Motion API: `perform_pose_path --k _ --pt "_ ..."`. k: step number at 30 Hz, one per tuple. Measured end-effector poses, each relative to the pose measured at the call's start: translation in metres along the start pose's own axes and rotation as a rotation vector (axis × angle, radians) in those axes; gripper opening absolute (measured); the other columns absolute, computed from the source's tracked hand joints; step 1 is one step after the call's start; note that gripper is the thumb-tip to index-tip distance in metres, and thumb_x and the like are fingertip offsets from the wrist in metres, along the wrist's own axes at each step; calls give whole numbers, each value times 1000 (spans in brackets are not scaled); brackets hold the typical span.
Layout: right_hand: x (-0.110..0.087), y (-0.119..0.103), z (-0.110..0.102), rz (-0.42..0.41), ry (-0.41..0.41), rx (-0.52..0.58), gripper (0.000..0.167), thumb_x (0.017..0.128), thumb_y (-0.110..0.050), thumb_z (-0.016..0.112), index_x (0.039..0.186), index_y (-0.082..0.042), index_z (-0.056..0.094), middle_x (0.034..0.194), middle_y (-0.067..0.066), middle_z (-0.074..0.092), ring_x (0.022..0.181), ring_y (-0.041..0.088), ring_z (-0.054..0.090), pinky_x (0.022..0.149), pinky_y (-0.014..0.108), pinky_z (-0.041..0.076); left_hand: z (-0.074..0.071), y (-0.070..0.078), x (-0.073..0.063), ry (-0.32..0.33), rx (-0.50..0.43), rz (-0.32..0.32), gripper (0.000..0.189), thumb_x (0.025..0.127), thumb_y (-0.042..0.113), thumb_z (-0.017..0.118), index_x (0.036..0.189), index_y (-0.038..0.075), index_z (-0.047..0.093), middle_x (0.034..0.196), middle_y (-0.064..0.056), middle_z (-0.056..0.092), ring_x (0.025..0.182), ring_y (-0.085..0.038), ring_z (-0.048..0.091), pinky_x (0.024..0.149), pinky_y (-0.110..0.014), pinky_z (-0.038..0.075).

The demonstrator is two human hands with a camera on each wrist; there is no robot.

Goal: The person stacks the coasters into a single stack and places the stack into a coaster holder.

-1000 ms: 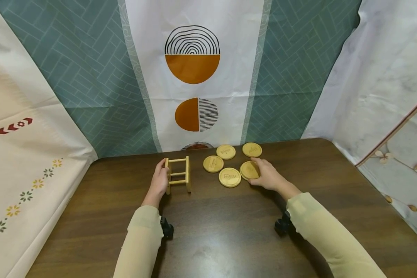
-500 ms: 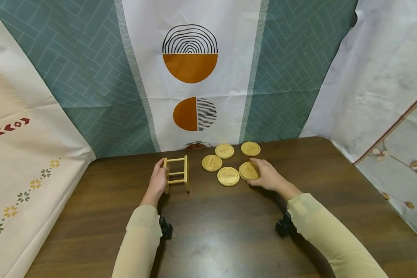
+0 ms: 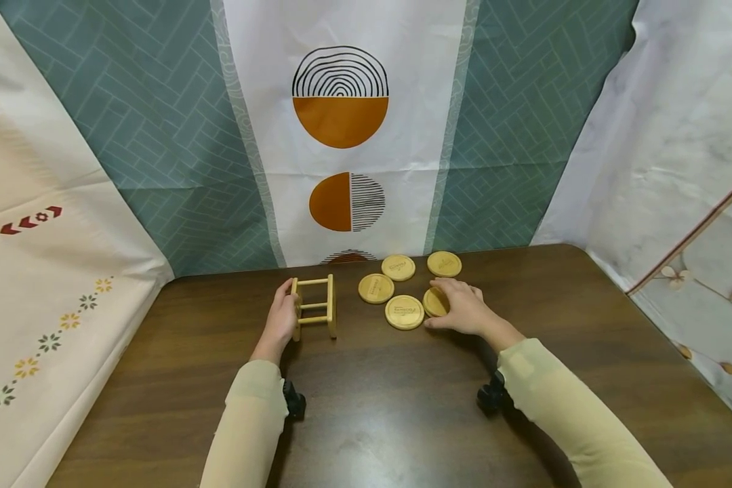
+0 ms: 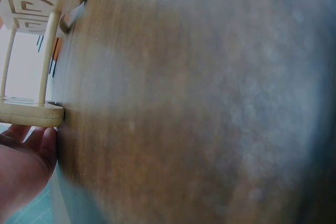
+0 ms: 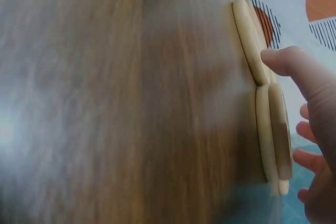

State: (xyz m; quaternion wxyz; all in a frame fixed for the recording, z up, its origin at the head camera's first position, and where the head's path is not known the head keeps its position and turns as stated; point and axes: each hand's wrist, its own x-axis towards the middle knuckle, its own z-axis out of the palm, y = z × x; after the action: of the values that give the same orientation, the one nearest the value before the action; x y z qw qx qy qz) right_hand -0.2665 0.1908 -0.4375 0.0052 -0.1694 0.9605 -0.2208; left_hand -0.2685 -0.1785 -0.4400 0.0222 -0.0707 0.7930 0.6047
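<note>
A small wooden coaster holder (image 3: 314, 306) with side panels and thin rods stands on the table. My left hand (image 3: 282, 317) holds its left side panel; in the left wrist view, the fingers lie behind the lower panel (image 4: 31, 114). My right hand (image 3: 463, 308) reaches over two stacked round wooden coasters (image 3: 434, 303), partly covering them. In the right wrist view, thumb and fingers are spread apart, with the upper coaster (image 5: 280, 129) on the lower one. Another coaster (image 3: 404, 312) lies flat just left of the stack.
More loose coasters lie behind: one left (image 3: 376, 289), one in the middle (image 3: 398, 268), one right (image 3: 444, 263). The brown wooden table (image 3: 372, 407) ends at a patterned cloth backdrop (image 3: 341, 163). Cloths hang on both sides.
My right hand has shifted left over the stacked coasters; its thumb has left the upper coaster's near right edge. My left hand and the coaster holder stay where they were.
</note>
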Motion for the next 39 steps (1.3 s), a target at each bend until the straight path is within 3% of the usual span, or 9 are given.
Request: perform_pose_path --k 19,39 --pt "17 -27 8 -56 -70 -67 86 69 -54 76 138 -10 49 142 13 48 137 34 33 105 67 12 1 2 -2 10 16 1 54 99 19 24 152 14 18 155 -14 22 138 -35 28 112 -53 23" --pt "22 -30 17 -76 -106 -82 85 68 -54 77 135 -9 52 138 9 53 138 33 32 105 69 10 2 -2 0 21 43 6 54 99 20 23 152 15 16 155 -14 22 137 -34 28 112 -52 23"
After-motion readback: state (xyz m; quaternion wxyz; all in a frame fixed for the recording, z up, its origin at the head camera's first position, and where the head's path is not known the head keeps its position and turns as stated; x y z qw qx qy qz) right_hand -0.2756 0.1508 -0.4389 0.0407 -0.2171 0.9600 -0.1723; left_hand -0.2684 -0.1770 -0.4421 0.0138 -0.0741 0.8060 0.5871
